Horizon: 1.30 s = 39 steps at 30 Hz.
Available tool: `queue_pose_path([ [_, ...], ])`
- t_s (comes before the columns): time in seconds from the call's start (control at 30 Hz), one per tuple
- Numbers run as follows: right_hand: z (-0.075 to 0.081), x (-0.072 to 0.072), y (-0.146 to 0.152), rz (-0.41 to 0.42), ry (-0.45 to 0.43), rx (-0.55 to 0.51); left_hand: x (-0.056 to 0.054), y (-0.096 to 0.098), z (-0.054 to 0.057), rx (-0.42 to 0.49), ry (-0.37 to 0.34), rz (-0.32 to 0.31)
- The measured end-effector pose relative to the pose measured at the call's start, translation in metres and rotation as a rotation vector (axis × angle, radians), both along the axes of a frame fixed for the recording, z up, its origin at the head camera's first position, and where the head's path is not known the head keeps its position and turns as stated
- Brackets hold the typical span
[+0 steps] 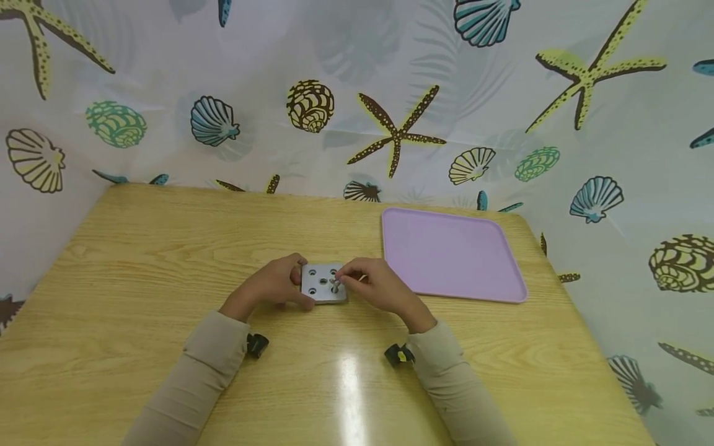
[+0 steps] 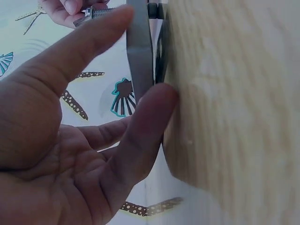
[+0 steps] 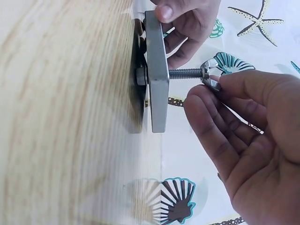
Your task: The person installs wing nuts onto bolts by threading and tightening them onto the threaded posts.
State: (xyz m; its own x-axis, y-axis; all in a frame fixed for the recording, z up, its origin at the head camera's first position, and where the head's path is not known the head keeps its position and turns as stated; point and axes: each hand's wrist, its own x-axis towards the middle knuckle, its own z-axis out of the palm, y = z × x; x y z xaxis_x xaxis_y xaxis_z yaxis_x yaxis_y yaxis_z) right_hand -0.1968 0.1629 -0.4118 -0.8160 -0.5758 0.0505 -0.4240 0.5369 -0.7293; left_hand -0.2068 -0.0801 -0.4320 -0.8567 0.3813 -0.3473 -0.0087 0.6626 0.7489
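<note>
A square metal plate (image 1: 325, 295) with several round holes lies level just above the tabletop. My left hand (image 1: 272, 282) grips its left side, the thumb on the near corner and fingers at the far corner and edge. A threaded bolt (image 3: 185, 73) stands up through the plate near its right front corner, its head (image 3: 141, 76) below the plate. At the bolt's top end sits a wing nut (image 3: 209, 77). My right hand (image 1: 382, 287) pinches this wing nut between thumb and index finger, with a length of bare thread between nut and plate.
A lilac tray (image 1: 454, 254) lies at the back right of the wooden table (image 1: 167, 272). Behind and beside the table hangs a white cloth (image 1: 268, 56) printed with shells and starfish. A dark wrist-camera mount (image 1: 257, 345) shows at the left cuff, another (image 1: 398, 355) at the right.
</note>
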Motion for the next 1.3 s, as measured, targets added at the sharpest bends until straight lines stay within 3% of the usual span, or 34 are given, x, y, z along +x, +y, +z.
queue_pose_path([
  [0.5, -0.0006, 0.0001, 0.0019, 0.032, -0.040, -0.018, -0.0021, 0.0038, -0.0058, 0.055, -0.061, 0.055],
  [0.9, -0.0011, 0.0007, 0.0013, 0.040, -0.052, -0.056, -0.0012, 0.0041, -0.0051, 0.099, -0.036, 0.034],
  [1.3, -0.0042, -0.0013, 0.0020, 0.056, -0.059, -0.026, -0.0004, 0.0041, -0.0018, 0.074, -0.040, 0.032],
])
